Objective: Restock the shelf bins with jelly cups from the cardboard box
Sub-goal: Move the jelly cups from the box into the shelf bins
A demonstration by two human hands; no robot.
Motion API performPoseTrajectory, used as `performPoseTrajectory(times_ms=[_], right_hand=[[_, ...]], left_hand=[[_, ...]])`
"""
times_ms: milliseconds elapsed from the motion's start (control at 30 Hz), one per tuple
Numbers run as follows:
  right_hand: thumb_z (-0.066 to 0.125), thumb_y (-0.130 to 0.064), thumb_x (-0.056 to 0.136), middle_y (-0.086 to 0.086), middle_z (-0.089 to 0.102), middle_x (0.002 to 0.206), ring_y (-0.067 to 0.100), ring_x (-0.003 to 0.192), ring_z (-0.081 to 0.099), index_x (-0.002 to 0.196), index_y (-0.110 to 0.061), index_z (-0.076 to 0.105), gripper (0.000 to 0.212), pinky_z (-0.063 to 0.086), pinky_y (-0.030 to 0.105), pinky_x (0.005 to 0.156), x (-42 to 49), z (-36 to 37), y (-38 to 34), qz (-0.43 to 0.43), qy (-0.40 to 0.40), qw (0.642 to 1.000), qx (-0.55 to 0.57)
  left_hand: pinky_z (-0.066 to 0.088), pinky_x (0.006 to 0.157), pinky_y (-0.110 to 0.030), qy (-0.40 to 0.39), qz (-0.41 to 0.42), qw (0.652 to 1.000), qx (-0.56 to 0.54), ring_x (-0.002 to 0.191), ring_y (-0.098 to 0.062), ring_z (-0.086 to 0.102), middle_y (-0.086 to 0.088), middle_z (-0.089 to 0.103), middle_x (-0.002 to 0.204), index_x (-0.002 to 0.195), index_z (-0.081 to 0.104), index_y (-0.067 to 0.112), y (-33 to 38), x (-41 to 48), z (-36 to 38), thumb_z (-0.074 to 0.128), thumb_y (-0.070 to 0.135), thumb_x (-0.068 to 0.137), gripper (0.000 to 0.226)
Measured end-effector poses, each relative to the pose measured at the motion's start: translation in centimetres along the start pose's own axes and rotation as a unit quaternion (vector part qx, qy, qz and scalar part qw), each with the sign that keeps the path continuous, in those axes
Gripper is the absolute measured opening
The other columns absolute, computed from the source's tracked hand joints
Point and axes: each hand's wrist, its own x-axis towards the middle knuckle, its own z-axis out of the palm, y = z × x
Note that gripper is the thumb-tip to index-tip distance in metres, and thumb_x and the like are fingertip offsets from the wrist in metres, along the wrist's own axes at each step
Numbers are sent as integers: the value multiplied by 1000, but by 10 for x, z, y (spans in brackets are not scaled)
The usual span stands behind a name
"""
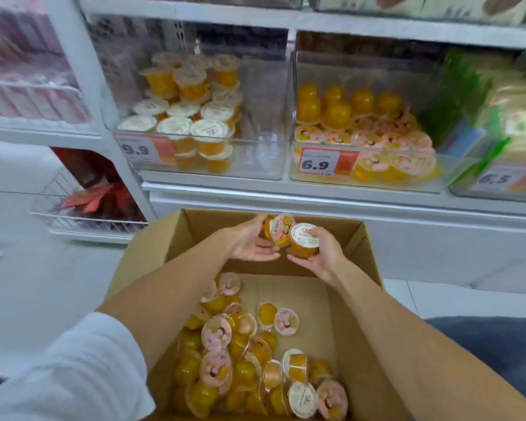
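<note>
An open cardboard box stands on the floor below the shelf, with several orange jelly cups piled inside. Over the box's far end, my left hand grips a pink-lidded jelly cup. Beside it, my right hand holds a white-lidded jelly cup. The two cups touch. On the shelf, the left clear bin holds stacked white-lidded cups on its left side. The right clear bin holds pink-lidded cups.
Price tags 9.9 and 6.9 hang on the bin fronts. A third bin with green and yellow packets sits at the right. A wire basket with red packets is low on the left. White floor surrounds the box.
</note>
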Motion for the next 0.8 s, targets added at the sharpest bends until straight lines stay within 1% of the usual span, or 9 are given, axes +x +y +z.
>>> performPoseTrajectory(times_ms=[133, 200, 267, 367, 467, 533, 633, 700, 800], right_hand=[[43, -10, 96, 24, 60, 118, 38, 109, 60, 122, -1, 49, 28, 50, 49, 95, -34, 55, -28, -46, -52, 998, 3], [43, -10, 97, 22, 60, 117, 33, 100, 62, 118, -2, 51, 23, 50, 48, 95, -46, 84, -42, -68, -85, 994, -16], [44, -10, 98, 21, 62, 105, 31, 92, 62, 105, -3, 54, 14, 50, 48, 94, -56, 113, -60, -88, -116, 989, -27], [49, -15, 98, 21, 65, 104, 36, 96, 63, 108, -2, 56, 18, 55, 45, 86, -63, 157, -91, -143, -136, 978, -66], [60, -27, 92, 15, 66, 104, 29, 92, 63, 114, -2, 59, 33, 53, 34, 74, -54, 196, -125, -245, -65, 956, -147], [62, -37, 89, 6, 64, 98, 22, 88, 58, 106, -7, 62, 34, 45, 31, 76, -40, 215, -145, -291, 6, 934, -208], [65, -37, 86, 8, 64, 95, 29, 93, 63, 98, -6, 63, 33, 53, 39, 83, -2, 242, -167, -290, 55, 931, -215], [65, -32, 87, 12, 65, 105, 33, 100, 64, 108, -2, 60, 38, 53, 46, 91, 24, 257, -176, -271, 64, 932, -231], [59, -25, 91, 12, 62, 114, 22, 97, 59, 120, -4, 59, 36, 51, 40, 96, 55, 269, -185, -253, 39, 923, -286]], left_hand=[[58, 77, -24, -7, 60, 997, 53, 84, -16, 62, -10, 64, 96, 102, 62, 7, 40, -62, -12, 50, 65, 87, 61], [53, 81, -19, -3, 107, 992, 69, 79, -11, 59, -5, 63, 92, 104, 64, 12, 58, -85, -21, 59, 56, 87, 47], [50, 76, -17, 28, 175, 982, 71, 76, -9, 57, -1, 64, 88, 106, 65, 14, 78, -106, -29, 58, 40, 94, 30], [53, 64, -18, 106, 272, 954, 71, 78, -16, 61, -4, 69, 81, 102, 66, 9, 113, -133, -45, 58, 35, 94, 28], [55, 59, -22, 185, 343, 920, 39, 75, -20, 64, -9, 70, 90, 89, 66, 12, 150, -145, -66, 60, 37, 92, 26], [55, 51, -23, 219, 361, 906, 18, 65, -19, 64, -14, 69, 94, 102, 61, 9, 171, -138, -83, 54, 38, 95, 31], [51, 43, -23, 266, 369, 890, -21, 57, -21, 64, -22, 67, 106, 130, 45, 7, 193, -119, -108, 49, 40, 97, 46], [51, 44, -23, 287, 363, 886, -25, 62, -22, 65, -21, 65, 113, 134, 42, 10, 201, -104, -118, 49, 41, 97, 49], [57, 54, -25, 292, 354, 889, 4, 60, -17, 62, -17, 60, 119, 134, 42, 13, 207, -87, -123, 49, 42, 96, 48]])
